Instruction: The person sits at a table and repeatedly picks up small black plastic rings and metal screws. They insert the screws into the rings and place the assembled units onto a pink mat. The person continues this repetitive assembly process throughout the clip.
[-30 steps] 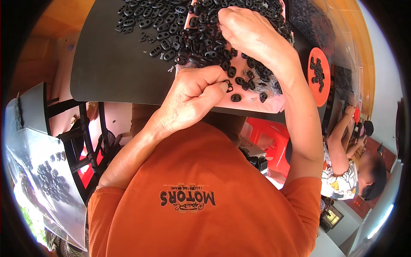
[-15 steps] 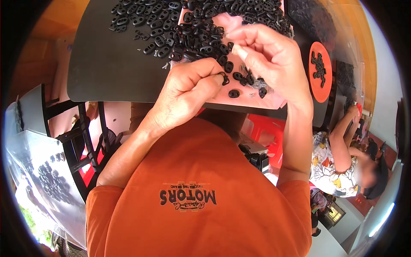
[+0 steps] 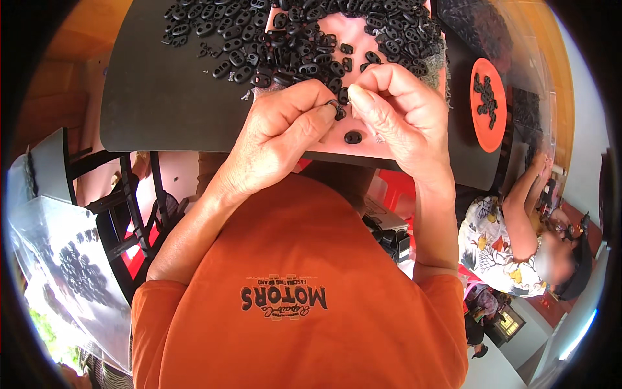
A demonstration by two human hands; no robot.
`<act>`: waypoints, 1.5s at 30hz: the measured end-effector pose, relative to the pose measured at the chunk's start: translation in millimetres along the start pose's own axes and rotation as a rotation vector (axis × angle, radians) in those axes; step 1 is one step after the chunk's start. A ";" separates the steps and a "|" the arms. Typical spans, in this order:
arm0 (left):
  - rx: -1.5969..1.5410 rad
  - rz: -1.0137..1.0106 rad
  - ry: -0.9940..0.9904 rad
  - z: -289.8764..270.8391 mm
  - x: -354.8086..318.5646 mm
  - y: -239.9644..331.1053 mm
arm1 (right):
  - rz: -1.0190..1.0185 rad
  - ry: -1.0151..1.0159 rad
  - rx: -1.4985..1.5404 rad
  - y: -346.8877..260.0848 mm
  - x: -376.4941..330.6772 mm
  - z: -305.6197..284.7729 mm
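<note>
The orange shirt point(image 3: 304, 240) is filling the lower view, its hem cut off. Beyond it, the dark table point(image 3: 175, 97) is running out of sight at the top; its rounded left edge is lying well apart from the hands, leaving broad room there. The pink sheet point(image 3: 334, 140) is disappearing under the black pile point(image 3: 298, 53), which the upper border is cutting off.

The left hand point(image 3: 285, 133) is curling nearly into a fist, pinching with thumb and forefinger. The right hand point(image 3: 405, 123) is half curling, thumb and forefinger nearly meeting; I can't quite tell whether they're gripping anything. A narrow gap is separating the two hands. Rightward, the orange plate point(image 3: 487, 139) is holding black pieces.

A loose piece point(image 3: 353, 137) is lying near the sheet's front edge. In the left pinch, a small clip point(image 3: 339, 112) is showing, partly hidden.
</note>
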State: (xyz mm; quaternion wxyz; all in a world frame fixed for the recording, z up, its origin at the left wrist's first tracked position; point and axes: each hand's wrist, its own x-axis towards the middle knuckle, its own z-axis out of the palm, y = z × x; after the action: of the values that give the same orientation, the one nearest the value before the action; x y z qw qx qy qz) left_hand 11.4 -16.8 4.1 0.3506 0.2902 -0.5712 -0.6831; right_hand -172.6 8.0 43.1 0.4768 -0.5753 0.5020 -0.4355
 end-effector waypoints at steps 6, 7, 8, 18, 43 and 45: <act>-0.026 -0.013 0.000 -2.5 -4.6 -2.4 | 0.012 0.007 -0.014 0.9 -1.2 10.5; -0.025 -0.013 -0.004 -3.1 -4.9 -2.6 | -0.003 0.002 -0.032 2.3 -1.5 11.2; -0.022 -0.014 -0.004 -3.6 -5.4 -2.6 | 0.005 0.006 -0.023 2.5 -2.2 11.8; -0.038 0.050 0.033 -1.7 -4.6 -1.5 | 0.041 0.012 0.014 -1.8 -4.8 13.5; 0.060 0.146 0.066 5.3 -0.6 -8.7 | 0.003 0.163 0.100 19.7 -21.7 28.9; 0.036 0.106 0.042 4.2 0.3 -7.4 | -0.045 0.099 0.028 18.8 -17.6 19.0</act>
State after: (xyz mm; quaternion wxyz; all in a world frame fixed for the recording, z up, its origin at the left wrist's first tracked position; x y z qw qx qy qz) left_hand 6.8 -13.9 -2.4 0.3930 0.2798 -0.5904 -0.6471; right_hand -159.0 26.8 21.0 0.4495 -0.5572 0.5058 -0.4812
